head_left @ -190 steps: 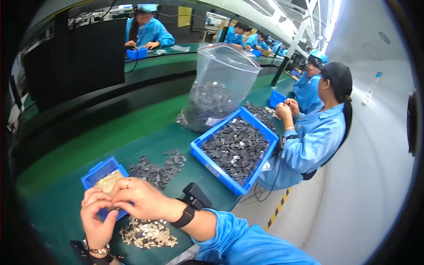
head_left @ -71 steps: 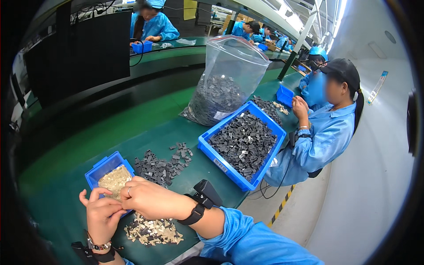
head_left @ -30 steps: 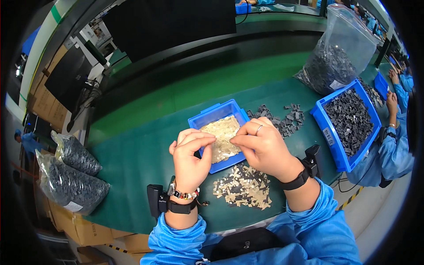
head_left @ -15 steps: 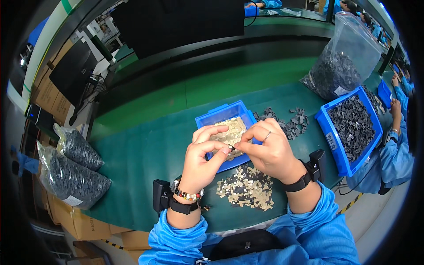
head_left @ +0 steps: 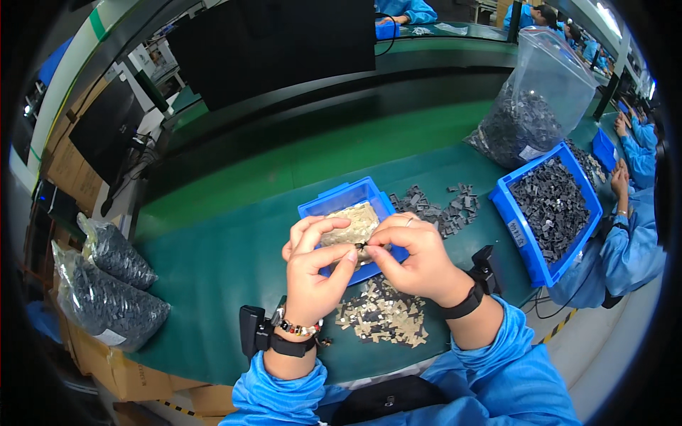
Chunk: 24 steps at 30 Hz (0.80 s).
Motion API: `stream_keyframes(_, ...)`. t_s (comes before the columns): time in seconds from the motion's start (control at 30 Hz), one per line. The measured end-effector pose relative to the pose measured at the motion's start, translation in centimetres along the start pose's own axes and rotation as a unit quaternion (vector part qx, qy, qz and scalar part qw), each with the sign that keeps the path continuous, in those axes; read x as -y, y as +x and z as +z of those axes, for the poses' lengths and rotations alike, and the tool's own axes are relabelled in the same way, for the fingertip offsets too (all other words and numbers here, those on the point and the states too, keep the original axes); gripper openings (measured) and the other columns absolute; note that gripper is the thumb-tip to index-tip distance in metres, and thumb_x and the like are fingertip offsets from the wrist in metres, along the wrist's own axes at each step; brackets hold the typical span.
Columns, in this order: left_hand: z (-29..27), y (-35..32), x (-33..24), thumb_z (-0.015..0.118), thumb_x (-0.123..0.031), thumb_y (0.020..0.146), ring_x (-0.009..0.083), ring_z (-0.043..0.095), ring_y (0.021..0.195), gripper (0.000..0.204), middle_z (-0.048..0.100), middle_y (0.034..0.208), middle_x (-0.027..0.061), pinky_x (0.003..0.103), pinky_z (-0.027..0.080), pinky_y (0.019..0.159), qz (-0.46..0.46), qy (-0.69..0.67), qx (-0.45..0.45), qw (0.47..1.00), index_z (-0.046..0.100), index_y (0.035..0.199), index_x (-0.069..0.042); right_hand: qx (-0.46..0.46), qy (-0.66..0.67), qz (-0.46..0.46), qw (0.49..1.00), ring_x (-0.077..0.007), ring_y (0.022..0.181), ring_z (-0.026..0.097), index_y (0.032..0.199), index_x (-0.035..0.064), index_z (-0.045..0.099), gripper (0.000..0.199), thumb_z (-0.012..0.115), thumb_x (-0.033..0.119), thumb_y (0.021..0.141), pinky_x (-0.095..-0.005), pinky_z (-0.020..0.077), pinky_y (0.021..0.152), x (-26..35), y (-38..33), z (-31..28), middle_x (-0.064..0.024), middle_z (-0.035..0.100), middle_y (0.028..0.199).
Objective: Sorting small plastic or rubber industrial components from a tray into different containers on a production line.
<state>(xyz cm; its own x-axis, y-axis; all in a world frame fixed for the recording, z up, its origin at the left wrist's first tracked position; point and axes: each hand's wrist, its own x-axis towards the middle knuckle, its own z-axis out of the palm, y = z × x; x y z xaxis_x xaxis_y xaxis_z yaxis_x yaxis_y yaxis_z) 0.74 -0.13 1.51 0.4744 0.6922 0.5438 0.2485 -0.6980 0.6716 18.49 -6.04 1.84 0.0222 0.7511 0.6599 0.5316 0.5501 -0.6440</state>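
Observation:
A small dark piece (head_left: 360,246) is pinched between the fingertips of both my hands, over the near part of a blue bin. My left hand (head_left: 316,266) grips it from the left with thumb and index finger. From the right, my right hand (head_left: 415,259) closes its thumb and index finger on it. The blue bin (head_left: 334,193) holds a heap of beige pieces (head_left: 359,216), partly hidden by my hands. Nearer to me lies a loose pile of mixed beige and black pieces (head_left: 383,312). Dark grey pieces (head_left: 455,209) are scattered right of the bin.
A larger blue bin (head_left: 501,192) full of dark grey pieces stands at the right, before a big clear bag (head_left: 526,121) of dark parts. Two filled bags (head_left: 117,305) lie at the left edge. A co-worker's arm (head_left: 629,220) is at far right.
The whole view has shifted slightly, moving the scene left and down. My fingertips have drawn closer together around the small piece, which was tilted with a light face showing before.

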Motion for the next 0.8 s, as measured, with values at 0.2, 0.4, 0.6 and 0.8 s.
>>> stream_keyframes(0.2, -0.4, -0.2, 0.4, 0.071, -0.013, 0.077, 0.0237, 0.051, 0.115, 0.012, 0.068, 0.108, -0.0008, 0.041, 0.028, 0.099, -0.034, 0.019, -0.037, 0.999, 0.076, 0.088, -0.012, -0.113, 0.009, 0.085, 0.99, -0.0246, 0.071, 0.062, 0.079, -0.0018, 0.061, 0.001, 0.061, -0.003, 0.079, -0.0316, 0.0484, 0.065, -0.5, 0.7, -1.5, -0.0131, 0.062, 0.074)
stream_keyframes(0.4, 0.6, -0.5, 1.3, 0.071, -0.011, 0.076, 0.0255, 0.051, 0.115, 0.018, 0.067, 0.109, 0.0006, 0.041, 0.029, 0.098, -0.06, 0.061, -0.077, 0.993, 0.074, 0.094, -0.01, -0.162, -0.164, 0.196, 0.953, -0.0241, 0.073, 0.065, 0.101, -0.002, 0.064, 0.024, 0.067, 0.0, 0.078, -0.0331, 0.0507, 0.071, -6.3, 0.4, -4.4, -0.0127, 0.066, 0.081)
stream_keyframes(0.6, 0.8, -0.4, 0.1, 0.069, -0.007, 0.075, 0.0276, 0.054, 0.113, 0.02, 0.068, 0.108, 0.0034, 0.041, 0.036, 0.096, -0.051, 0.118, -0.065, 0.99, 0.072, 0.095, -0.008, -0.045, -0.243, 0.227, 0.942, -0.0269, 0.084, 0.068, 0.113, -0.0011, 0.063, 0.039, 0.068, -0.002, 0.075, -0.0344, 0.0524, 0.078, -7.6, 0.6, -3.4, -0.0128, 0.07, 0.089)
stream_keyframes(0.8, 0.8, -0.4, 0.2, 0.069, -0.008, 0.075, 0.0254, 0.053, 0.114, 0.02, 0.067, 0.108, 0.0014, 0.039, 0.032, 0.097, -0.051, 0.111, -0.064, 0.99, 0.072, 0.094, -0.009, -0.091, -0.251, 0.204, 0.942, -0.03, 0.078, 0.068, 0.108, 0.0011, 0.065, 0.034, 0.067, -0.002, 0.074, -0.0377, 0.0534, 0.073, -7.5, 0.8, -3.3, -0.0129, 0.07, 0.083)
